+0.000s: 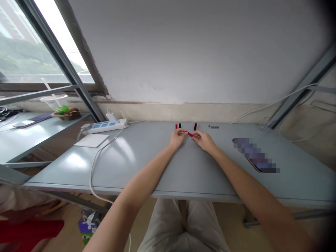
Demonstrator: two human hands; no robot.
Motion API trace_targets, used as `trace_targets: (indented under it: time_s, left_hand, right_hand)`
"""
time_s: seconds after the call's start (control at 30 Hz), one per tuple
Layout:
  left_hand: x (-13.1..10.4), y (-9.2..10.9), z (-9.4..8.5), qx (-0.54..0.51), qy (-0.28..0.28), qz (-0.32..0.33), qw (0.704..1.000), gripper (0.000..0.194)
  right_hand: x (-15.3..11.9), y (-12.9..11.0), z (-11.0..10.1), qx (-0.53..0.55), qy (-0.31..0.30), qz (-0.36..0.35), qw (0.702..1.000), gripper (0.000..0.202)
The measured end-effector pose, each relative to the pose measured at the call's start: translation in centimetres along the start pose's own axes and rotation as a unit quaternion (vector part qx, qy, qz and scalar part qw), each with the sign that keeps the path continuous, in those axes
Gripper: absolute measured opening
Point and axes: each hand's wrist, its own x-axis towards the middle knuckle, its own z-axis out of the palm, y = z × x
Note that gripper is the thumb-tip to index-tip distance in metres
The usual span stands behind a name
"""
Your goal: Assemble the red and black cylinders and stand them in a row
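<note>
Above the middle of the desk, my left hand (177,137) and my right hand (203,140) pinch a slim red stick-shaped piece (190,134) between them, one at each end. Its exact kind is too small to make out. Just behind my left hand stand a short red cylinder (176,126) and a black one (180,125). A dark cylinder with a red top (195,126) is upright behind my right hand. Farther right, several small grey metallic pieces (214,127) lie in a row.
A phone-like slab (254,155), its screen blurred out, lies on the right of the grey desk (194,175). At the left are a white power strip (106,126), a flat white pad (91,140) and a white cable (96,161) hanging over the front edge. Metal posts flank the desk.
</note>
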Motion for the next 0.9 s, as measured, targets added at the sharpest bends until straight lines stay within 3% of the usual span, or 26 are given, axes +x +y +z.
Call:
trace_targets:
  time_s: [0.1, 0.2, 0.33, 0.53, 0.67, 0.9]
  left_hand:
    - [-0.2, 0.3, 0.1, -0.007, -0.030, 0.008, 0.999, 0.008]
    - [-0.2, 0.6, 0.2, -0.014, -0.036, 0.014, 0.999, 0.015]
    - [0.2, 0.8, -0.3, -0.017, 0.051, 0.012, 0.998, 0.013]
    - [0.8, 0.8, -2.0, -0.009, 0.171, -0.033, 0.985, 0.014]
    - [1.0, 0.6, -2.7, -0.006, 0.186, -0.069, 0.980, 0.012]
    - [1.2, 0.4, -2.9, 0.013, 0.180, -0.070, 0.981, 0.013]
  right_hand:
    - [0.3, -0.1, 0.1, -0.070, 0.010, -0.018, 0.997, 0.010]
    - [1.5, 0.0, 0.5, -0.097, 0.017, 0.029, 0.995, 0.010]
    - [3.7, 0.0, 1.7, -0.051, -0.014, 0.155, 0.987, 0.008]
    - [6.5, -0.5, 4.3, -0.068, -0.015, 0.193, 0.979, 0.006]
    - [7.2, -0.8, 5.4, -0.107, 0.010, 0.203, 0.973, 0.014]
    - [7.4, -0.6, 6.2, -0.145, 0.009, 0.208, 0.967, 0.016]
